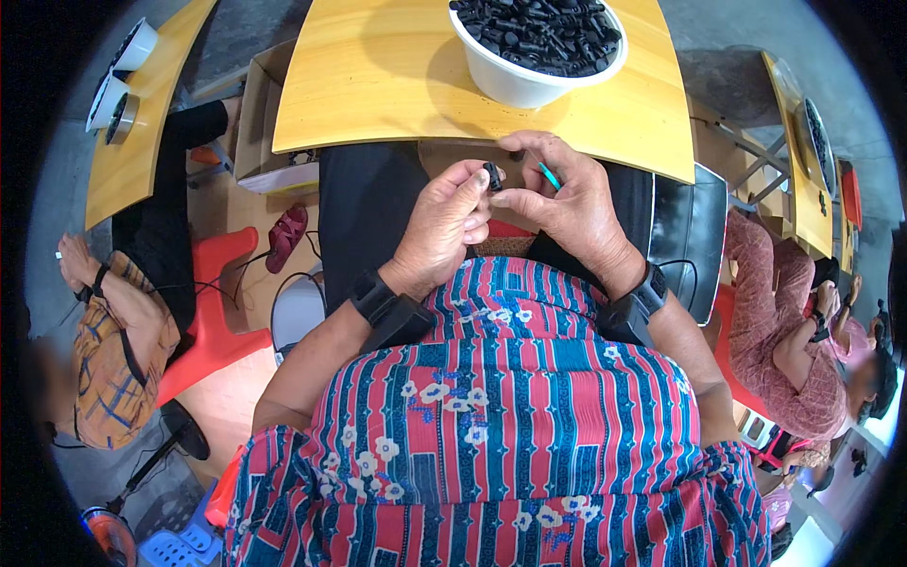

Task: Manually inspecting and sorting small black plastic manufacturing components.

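Note:
Just off the near edge of the table, my left hand (442,225) pinches a small black part (492,177) between thumb and fingers. My right hand (578,203) is close beside it, its thumb reaching to the black part. A thin teal tool (548,176) is held in the right hand; only a short piece shows between the fingers, and its working end is hidden. Beyond my hands, a white bowl (515,87) on the table is heaped with small black parts (539,36).
The yellow wooden table (368,85) ends just past my hands. A cardboard box (260,142) stands on the floor to its left. Co-workers sit on both sides, one on a red stool (213,312) at left, near other tables with bowls. A black container (685,236) is by my right knee.

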Motion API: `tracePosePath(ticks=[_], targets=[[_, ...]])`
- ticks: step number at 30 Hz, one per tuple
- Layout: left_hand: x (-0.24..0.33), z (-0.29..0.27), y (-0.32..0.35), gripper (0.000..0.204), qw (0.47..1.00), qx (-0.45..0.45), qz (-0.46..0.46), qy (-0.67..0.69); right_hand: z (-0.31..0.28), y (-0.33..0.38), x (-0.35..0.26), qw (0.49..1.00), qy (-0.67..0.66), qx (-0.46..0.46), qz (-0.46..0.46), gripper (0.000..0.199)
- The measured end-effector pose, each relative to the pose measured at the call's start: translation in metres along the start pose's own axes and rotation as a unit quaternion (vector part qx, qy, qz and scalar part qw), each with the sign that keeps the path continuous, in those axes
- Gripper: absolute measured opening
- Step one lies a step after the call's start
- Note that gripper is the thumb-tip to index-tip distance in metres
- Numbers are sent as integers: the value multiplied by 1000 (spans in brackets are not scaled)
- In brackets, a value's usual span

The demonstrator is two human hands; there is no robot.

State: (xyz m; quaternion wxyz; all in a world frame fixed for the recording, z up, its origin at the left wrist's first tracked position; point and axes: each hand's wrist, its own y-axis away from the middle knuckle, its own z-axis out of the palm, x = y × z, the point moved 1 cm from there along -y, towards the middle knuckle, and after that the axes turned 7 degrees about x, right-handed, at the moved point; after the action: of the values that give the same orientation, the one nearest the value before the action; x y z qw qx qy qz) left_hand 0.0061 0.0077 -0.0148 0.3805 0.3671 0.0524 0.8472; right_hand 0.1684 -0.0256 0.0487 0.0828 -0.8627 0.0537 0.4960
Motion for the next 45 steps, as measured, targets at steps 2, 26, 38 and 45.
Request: tracePosePath(ticks=[2,26,38,45], targets=[[1,2,1,19,1000,-9,-10,-3,3,-1,3,999,-23,-13,-17,36],[2,6,2,22,997,-41,-33,55,5,7,18,998,-34,-20,-48,27],[2,4,1,25,999,-26,-22,26,13,8,10,976,134,-82,-152,27],[4,7,3,26,999,-15,-33,17,13,9,11,973,156,-84,-149,28]])
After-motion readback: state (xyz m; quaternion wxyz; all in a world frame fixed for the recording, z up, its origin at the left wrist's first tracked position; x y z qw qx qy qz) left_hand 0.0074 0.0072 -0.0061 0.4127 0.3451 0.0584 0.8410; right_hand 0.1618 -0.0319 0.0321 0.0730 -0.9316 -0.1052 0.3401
